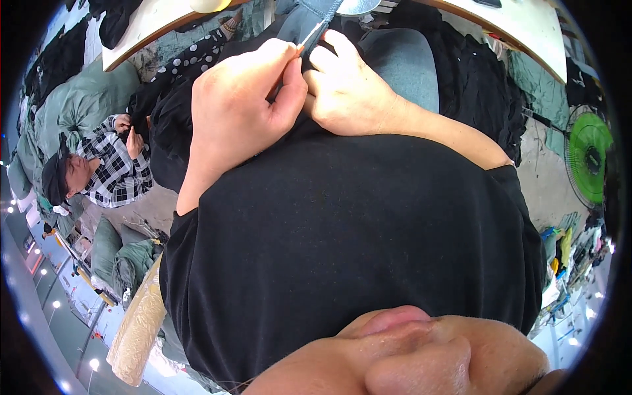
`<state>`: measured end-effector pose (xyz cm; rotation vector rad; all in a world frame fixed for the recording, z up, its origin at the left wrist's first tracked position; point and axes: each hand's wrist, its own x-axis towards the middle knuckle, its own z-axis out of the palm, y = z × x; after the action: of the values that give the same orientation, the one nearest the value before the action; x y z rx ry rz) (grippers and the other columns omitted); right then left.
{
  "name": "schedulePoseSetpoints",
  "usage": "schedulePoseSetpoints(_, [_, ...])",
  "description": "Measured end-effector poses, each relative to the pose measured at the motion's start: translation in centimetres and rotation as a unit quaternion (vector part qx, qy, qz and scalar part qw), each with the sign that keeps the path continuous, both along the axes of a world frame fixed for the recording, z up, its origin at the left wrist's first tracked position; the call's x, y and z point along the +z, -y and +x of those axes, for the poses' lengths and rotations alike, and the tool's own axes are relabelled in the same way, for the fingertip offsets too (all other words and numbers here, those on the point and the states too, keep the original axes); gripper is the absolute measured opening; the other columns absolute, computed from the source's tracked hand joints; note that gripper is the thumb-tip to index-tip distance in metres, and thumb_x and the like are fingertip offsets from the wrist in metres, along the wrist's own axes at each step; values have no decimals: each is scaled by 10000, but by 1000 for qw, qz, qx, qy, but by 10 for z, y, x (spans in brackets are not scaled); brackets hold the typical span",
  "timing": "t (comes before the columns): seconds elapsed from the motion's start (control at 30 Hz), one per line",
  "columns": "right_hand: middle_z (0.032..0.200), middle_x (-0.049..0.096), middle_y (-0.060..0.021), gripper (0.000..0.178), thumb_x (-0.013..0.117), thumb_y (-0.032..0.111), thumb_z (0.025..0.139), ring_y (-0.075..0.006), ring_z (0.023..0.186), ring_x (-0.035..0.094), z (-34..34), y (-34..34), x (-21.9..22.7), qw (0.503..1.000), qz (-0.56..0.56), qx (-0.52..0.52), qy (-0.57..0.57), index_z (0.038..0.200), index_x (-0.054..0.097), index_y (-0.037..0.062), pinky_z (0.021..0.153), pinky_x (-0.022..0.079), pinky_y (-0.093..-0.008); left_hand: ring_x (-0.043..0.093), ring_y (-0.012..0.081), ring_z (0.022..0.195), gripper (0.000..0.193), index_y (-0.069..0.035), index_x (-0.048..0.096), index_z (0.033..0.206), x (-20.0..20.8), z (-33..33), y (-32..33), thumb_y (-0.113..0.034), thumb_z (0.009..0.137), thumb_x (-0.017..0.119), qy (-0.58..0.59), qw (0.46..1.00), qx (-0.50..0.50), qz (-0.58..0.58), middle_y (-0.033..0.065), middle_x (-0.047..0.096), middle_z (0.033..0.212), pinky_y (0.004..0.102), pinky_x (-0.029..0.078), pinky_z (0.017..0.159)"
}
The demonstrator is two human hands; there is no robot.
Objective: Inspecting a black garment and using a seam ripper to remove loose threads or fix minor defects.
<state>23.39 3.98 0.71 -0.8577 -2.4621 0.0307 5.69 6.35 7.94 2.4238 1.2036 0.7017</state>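
My left hand point(247, 95) is closed in a pinch, thumb against the curled fingers. A slim, pale pointed thing with an orange part point(301, 49) sticks out of that pinch; its exact kind I cannot make out. Close beside it, my right hand point(349, 85) has its fingers curled onto a dark blue-grey cloth point(306, 25). A stitched edge shows on this cloth, and the slim thing lies against it. The fingertips of both hands are partly hidden.
White tabletops point(148, 29) curve across the top left and top right. Black garments point(477, 85) are heaped at the right, near a green fan point(588, 158). On the left sits a person in a plaid shirt point(118, 161), by green sacks point(92, 99). A wrapped roll point(138, 322) leans lower left.
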Motion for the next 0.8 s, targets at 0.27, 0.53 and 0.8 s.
schedulePoseSetpoints(0.27, [756, 645, -97, 183, 699, 141, 708, -286, 949, 624, -2, -1, -4, 999, 42, -8, 14, 810, 774, 8, 1108, 369, -598, 657, 272, 608, 73, -81, 634, 869, 8, 5, 5, -129, 881, 689, -63, 998, 2, 5, 95, 613, 660, 373, 494, 540])
schedulePoseSetpoints(0.53, [739, 634, -78, 184, 693, 146, 698, -278, 931, 616, -4, -3, -7, 1000, 23, -6, -12, 794, 764, 6, 1098, 375, -596, 664, 267, 646, 104, -81, 607, 846, 8, 5, 5, -143, 865, 688, -71, 997, -5, 19, 84, 626, 695, 376, 509, 569])
schedulePoseSetpoints(0.8, [769, 631, -72, 176, 674, 152, 693, -283, 946, 604, -4, -2, -12, 1000, 21, 5, -17, 785, 762, 30, 1110, 351, -601, 658, 266, 638, 104, -72, 603, 846, 8, 6, 7, -135, 868, 682, -76, 997, -1, 21, 79, 619, 682, 375, 506, 566])
